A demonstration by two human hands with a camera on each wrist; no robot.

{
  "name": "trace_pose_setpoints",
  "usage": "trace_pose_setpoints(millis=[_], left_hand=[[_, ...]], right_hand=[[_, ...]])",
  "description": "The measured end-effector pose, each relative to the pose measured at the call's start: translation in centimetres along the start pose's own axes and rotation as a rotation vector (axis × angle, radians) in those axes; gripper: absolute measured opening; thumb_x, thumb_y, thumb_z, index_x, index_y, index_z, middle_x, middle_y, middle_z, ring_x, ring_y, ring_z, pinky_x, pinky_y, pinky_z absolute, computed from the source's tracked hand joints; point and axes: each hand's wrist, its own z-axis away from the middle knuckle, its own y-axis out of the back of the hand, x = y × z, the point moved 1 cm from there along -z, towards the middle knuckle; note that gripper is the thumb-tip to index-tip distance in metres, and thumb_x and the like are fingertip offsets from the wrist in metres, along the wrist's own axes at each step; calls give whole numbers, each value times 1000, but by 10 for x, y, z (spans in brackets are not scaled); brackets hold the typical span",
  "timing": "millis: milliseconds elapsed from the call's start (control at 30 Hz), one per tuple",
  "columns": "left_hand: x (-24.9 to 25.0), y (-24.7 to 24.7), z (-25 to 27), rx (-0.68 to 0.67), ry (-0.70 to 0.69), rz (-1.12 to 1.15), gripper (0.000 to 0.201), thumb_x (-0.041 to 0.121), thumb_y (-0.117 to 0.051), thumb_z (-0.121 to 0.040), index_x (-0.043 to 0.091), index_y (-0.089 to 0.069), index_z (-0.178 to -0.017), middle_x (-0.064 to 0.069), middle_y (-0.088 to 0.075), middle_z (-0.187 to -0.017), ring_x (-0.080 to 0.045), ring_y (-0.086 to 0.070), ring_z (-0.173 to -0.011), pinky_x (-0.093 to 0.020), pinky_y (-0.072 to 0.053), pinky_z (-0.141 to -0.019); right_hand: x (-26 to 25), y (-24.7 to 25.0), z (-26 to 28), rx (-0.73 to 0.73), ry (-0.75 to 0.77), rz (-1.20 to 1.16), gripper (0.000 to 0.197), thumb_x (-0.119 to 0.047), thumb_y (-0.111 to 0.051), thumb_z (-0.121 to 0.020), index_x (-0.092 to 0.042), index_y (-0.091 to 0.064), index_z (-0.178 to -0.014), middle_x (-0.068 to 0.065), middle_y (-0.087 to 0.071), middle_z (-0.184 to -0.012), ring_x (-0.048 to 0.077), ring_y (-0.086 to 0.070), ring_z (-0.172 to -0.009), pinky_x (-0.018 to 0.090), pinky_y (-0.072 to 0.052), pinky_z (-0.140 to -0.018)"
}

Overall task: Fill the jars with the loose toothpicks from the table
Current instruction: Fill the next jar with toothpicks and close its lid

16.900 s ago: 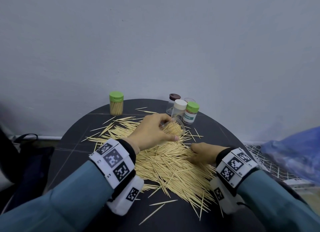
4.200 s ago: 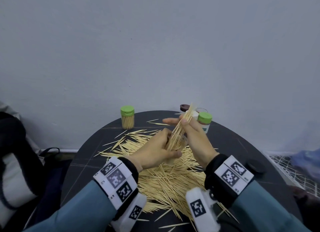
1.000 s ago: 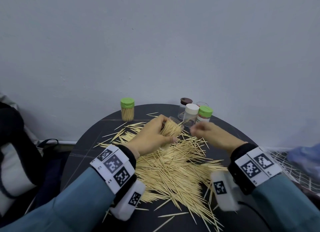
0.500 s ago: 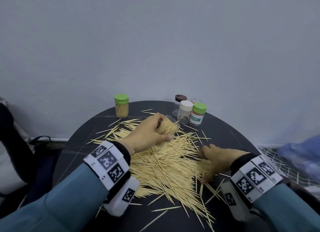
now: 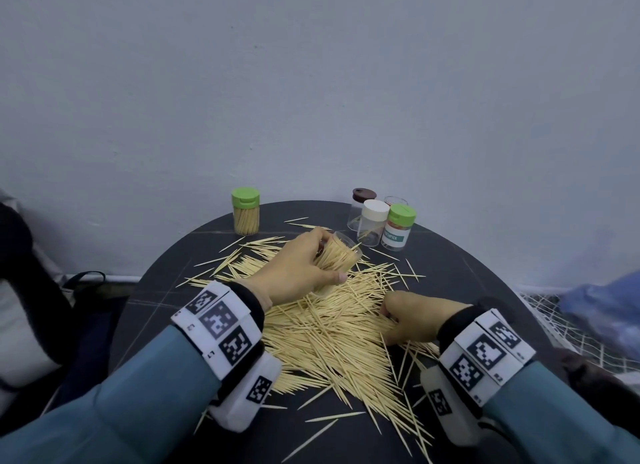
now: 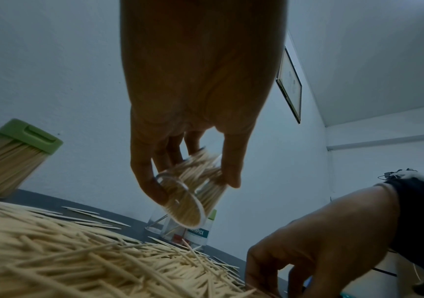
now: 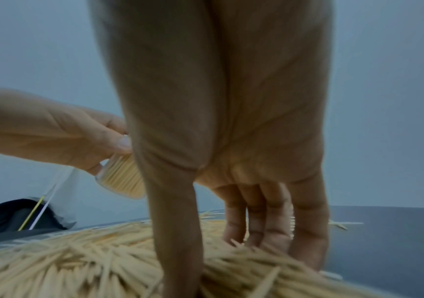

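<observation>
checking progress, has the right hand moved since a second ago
Yes. The right hand has come down from beside the white-lidded jar to the toothpick pile, nearer the person.

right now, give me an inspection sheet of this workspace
surface: round dark table, toothpick pile spread across it
job's things: clear jar, nearly full, tilted; capped full jar upright at back left
clutter: group of jars at back right
grippers: left hand grips the clear jar; right hand gathers toothpicks, fingers curled into the pile
cables: nothing seen
surroundings: plain wall; blue bag at right
</observation>
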Motion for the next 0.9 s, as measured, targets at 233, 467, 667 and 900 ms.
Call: trace_pose_setpoints(millis=[233, 467, 667, 900], left_hand=[[0, -1, 0, 3, -1, -34, 45, 21, -73, -80, 16, -47, -116, 4, -57, -103, -10, -54, -93, -22, -42, -78], [1, -1, 2, 0, 2, -28, 45, 20, -73, -81, 15, -47, -118, 5, -57, -103, -10, -55, -93, -19, -44, -76], [0, -1, 1, -1, 0, -27, 45, 21, -73, -81, 15, -48, -118, 7, -57, -101, -6, -55, -90, -15, -43, -73], [-1, -1, 1, -5, 20, -8, 45, 19, -72, -82, 15, -46, -119, 10, -56, -97, -4, -55, -88, -16, -44, -75]], right_hand=[[-11, 1, -5, -17, 18, 47, 42, -24, -44, -98, -2, -40, -134, 11, -43, -138, 24, -42, -127, 30, -35, -102], [-14, 4, -6, -38, 17, 47, 36, -20, -36, -101, -3, -40, -132, 12, -46, -136, 25, -45, -125, 31, -37, -99], [-10, 11, -1, -120, 19, 72, 34, -19, -32, -102, 0, -45, -127, 13, -53, -128, 19, -45, -93, 28, -39, -77], [11, 10, -4, -120, 16, -299, 30, -16, -34, -101, -15, -43, -73, -2, -45, -66, 8, -39, -56, 19, -35, -55]])
